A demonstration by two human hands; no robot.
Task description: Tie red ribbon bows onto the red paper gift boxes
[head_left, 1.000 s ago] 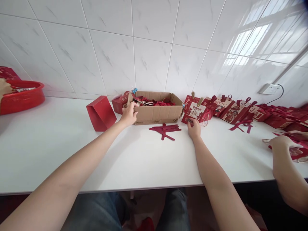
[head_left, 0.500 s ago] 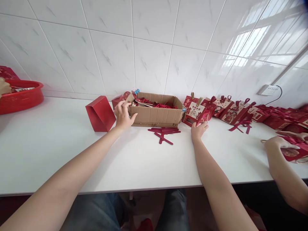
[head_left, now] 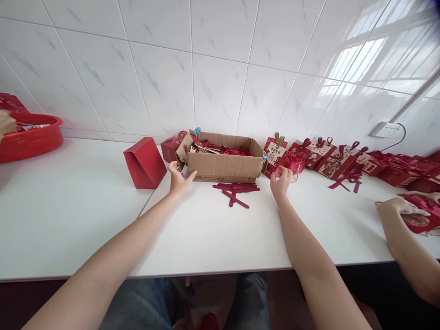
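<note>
My left hand (head_left: 181, 179) is at the front left corner of the cardboard box (head_left: 223, 166), thumb and fingers spread against it. My right hand (head_left: 281, 181) is beside the box's right end, in front of a red gift box (head_left: 274, 153) with a printed front and a ribbon loop; its fingers are curled, and whether they touch the gift box is unclear. Red ribbons and cards (head_left: 223, 149) lie inside the cardboard box. Dark red strips (head_left: 236, 193) lie crossed on the table in front of it. A plain red box (head_left: 144, 163) stands to the left.
The white table (head_left: 220, 238) runs along a tiled wall. A red basin (head_left: 30, 142) with another person's hand is at far left. Ribboned gift boxes (head_left: 335, 160) line the right side. Another person's hands hold a red box (head_left: 422, 217) at far right.
My left hand has moved down along the cardboard box's left end. My right hand has drawn back slightly from the printed gift box, which now stands closer to the wall.
</note>
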